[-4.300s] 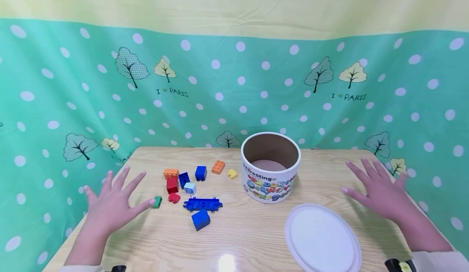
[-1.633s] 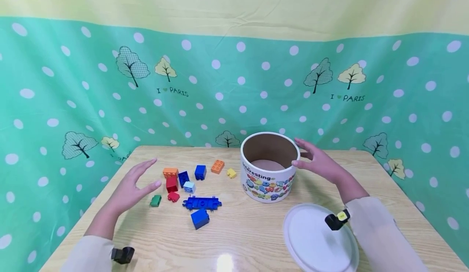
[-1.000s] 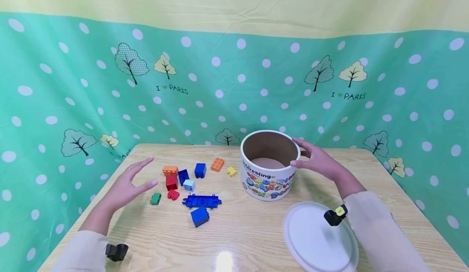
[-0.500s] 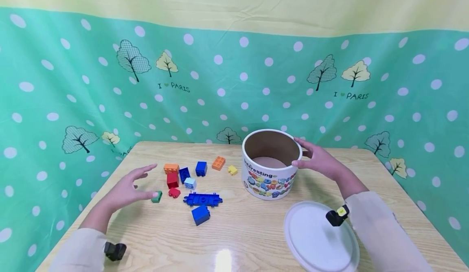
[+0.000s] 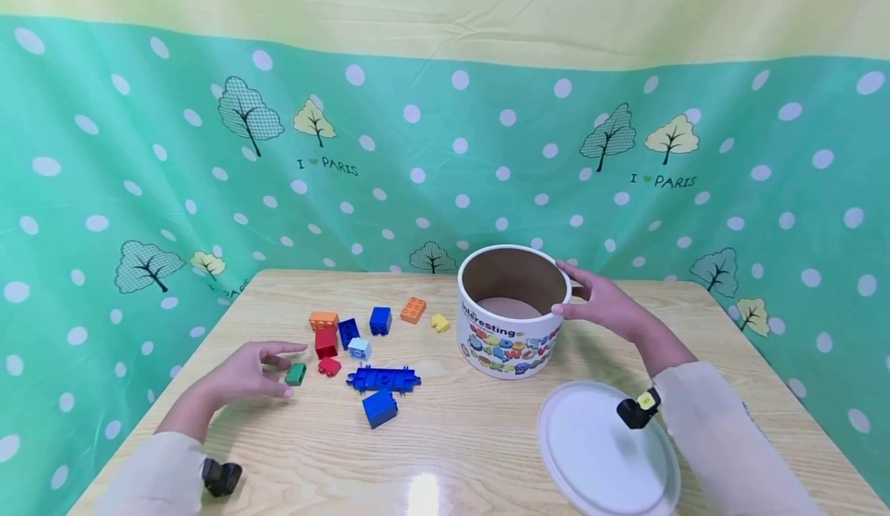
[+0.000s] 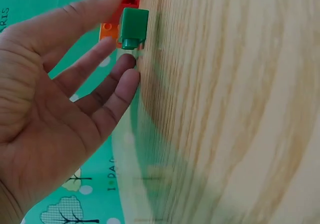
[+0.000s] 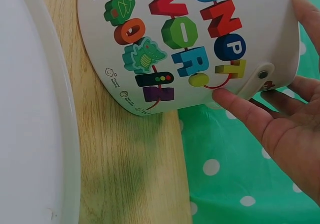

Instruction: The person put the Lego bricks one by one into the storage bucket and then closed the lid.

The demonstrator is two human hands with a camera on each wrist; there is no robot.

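My left hand (image 5: 243, 373) is beside a small green toy brick (image 5: 295, 374) at the left of the table, thumb and fingers parted around it. In the left wrist view, a gap shows between the fingertips and the green brick (image 6: 134, 26). My right hand (image 5: 601, 303) holds the side of a round white bucket (image 5: 480, 358) at its rim. From the right wrist, the bucket's wall (image 7: 260, 28) shows printed letters and a riveted strap, with one fingertip on the wall beside it. Some right fingers are partly hidden behind the bucket.
A white lid (image 5: 605, 454) lies front right, under the right forearm. Right of the green brick lie red bricks (image 5: 325, 343), orange bricks (image 5: 413, 310), blue bricks (image 5: 379, 408), a yellow piece (image 5: 439, 322) and a blue wheel base (image 5: 384, 379). A dotted curtain (image 5: 445, 168) hangs behind.
My left hand has lowered toward the green brick, its fingers bending more. My right hand came over from the table's right side to the bucket and has stayed there. The bucket stands in place.
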